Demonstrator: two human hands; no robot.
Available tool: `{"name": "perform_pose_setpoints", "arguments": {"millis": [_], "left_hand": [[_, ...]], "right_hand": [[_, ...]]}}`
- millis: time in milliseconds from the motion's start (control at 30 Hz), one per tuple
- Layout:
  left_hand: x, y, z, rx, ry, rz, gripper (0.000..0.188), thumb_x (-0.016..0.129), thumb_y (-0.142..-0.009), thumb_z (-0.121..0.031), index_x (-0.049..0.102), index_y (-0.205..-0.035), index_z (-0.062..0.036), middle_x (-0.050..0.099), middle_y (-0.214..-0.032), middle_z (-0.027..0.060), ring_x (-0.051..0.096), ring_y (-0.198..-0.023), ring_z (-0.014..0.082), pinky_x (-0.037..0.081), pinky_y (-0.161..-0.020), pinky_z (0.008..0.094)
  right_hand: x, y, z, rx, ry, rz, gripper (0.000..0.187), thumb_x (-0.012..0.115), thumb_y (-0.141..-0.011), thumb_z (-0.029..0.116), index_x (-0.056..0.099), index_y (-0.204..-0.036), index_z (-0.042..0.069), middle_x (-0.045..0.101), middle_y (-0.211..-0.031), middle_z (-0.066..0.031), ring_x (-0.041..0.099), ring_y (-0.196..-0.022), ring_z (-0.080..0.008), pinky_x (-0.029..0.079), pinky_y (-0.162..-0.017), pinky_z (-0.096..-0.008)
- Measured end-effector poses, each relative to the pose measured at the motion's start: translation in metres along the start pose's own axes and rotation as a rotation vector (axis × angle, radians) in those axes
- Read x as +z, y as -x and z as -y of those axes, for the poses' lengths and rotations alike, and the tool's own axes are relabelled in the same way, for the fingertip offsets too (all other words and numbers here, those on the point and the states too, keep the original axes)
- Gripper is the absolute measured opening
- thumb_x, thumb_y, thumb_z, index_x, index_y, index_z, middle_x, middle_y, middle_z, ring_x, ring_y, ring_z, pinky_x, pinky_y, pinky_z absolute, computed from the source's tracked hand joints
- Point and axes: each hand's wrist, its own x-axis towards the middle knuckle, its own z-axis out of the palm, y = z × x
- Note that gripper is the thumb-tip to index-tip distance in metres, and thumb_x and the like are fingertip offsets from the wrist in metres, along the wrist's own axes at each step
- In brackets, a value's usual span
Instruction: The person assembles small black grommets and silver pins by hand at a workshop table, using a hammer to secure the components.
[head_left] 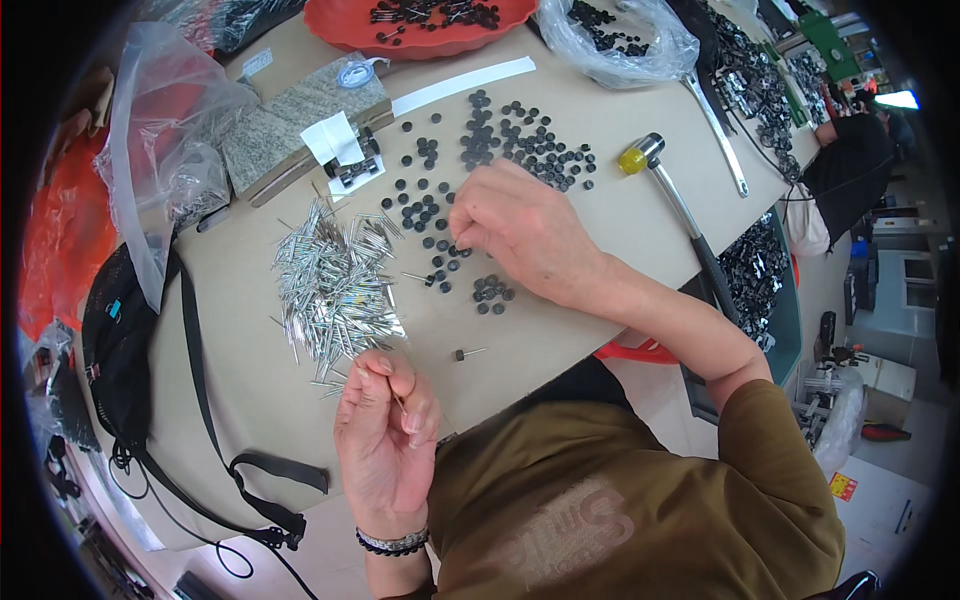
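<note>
My left hand (385, 440) is raised at the table's near edge, thumb and fingers pinching a thin metal pin (400, 402). Just beyond it lies a heap of silvery pins (335, 285). My right hand (525, 230) reaches over scattered small black round caps (480, 135), its fingertips curled together among them; whatever they grip is hidden. A smaller group of caps (490, 294) lies below the right wrist. One cap with a pin stuck in it (468, 353) rests alone near the edge, and a similar piece (422, 277) lies between the heap and the caps.
A red bowl (420, 40) of capped pins and a clear bag (620, 50) of black parts stand at the back. To the right lie a yellow-tipped hammer (675, 200) and a wrench (715, 130). A stone block (300, 125) and black strapped bag (130, 340) are left.
</note>
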Motion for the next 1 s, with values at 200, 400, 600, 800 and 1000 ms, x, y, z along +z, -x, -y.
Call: {"name": "perform_pose_setpoints", "arguments": {"millis": [200, 400, 600, 800, 1000], "left_hand": [[0.007, 0.007, 0.0, -0.028, 0.066, -0.01, 0.014, 0.055, -0.106, -0.011, 0.055, -0.117, -0.0014, 0.053, -0.095, 0.0068, 0.048, -0.076, 0.0159, 0.042, -0.061, 0.0271], [0.011, 0.01, 0.001, 0.023, -0.012, -0.033, 0.018, 0.057, -0.104, -0.006, 0.057, -0.12, 0.0014, 0.063, -0.106, 0.0112, 0.052, -0.081, 0.0178, 0.045, -0.065, 0.0279], [0.011, 0.012, 0.002, 0.048, -0.068, -0.012, 0.017, 0.056, -0.104, -0.005, 0.059, -0.119, 0.0011, 0.064, -0.104, 0.012, 0.052, -0.075, 0.017, 0.045, -0.06, 0.0278], [0.012, 0.009, 0.007, 0.037, -0.032, 0.075, 0.015, 0.057, -0.104, -0.008, 0.06, -0.117, -0.0017, 0.066, -0.104, 0.0128, 0.053, -0.073, 0.0164, 0.045, -0.058, 0.0275], [0.015, 0.004, 0.016, 0.043, 0.027, 0.071, 0.014, 0.063, -0.102, -0.012, 0.066, -0.115, -0.0083, 0.067, -0.109, 0.0098, 0.055, -0.08, 0.0172, 0.046, -0.065, 0.0277]], "right_hand": [[0.001, -0.002, 0.001, -0.021, 0.008, -0.001, 0.012, 0.072, -0.082, 0.003, 0.062, -0.086, 0.006, 0.061, -0.089, -0.0061, 0.059, -0.085, -0.0271, 0.05, -0.073, -0.037], [0.001, -0.001, 0.003, -0.133, 0.113, 0.023, 0.015, 0.069, -0.077, 0.003, 0.06, -0.089, 0.006, 0.059, -0.09, -0.0052, 0.059, -0.085, -0.0251, 0.051, -0.067, -0.0339], [0.002, -0.002, 0.005, -0.362, 0.42, 0.081, 0.013, 0.065, -0.075, 0.009, 0.055, -0.084, 0.006, 0.05, -0.088, -0.0032, 0.054, -0.091, -0.0178, 0.052, -0.057, -0.0266], [-0.001, -0.003, 0.002, -0.348, 0.327, 0.126, 0.019, 0.064, -0.074, 0.007, 0.056, -0.09, 0.005, 0.05, -0.087, -0.0048, 0.054, -0.085, -0.0219, 0.051, -0.059, -0.0308], [-0.013, -0.003, 0.011, -0.291, 0.2, 0.098, 0.037, 0.073, -0.075, 0.003, 0.065, -0.111, 0.005, 0.062, -0.102, -0.0047, 0.062, -0.091, -0.0214, 0.054, -0.063, -0.0317]]}}
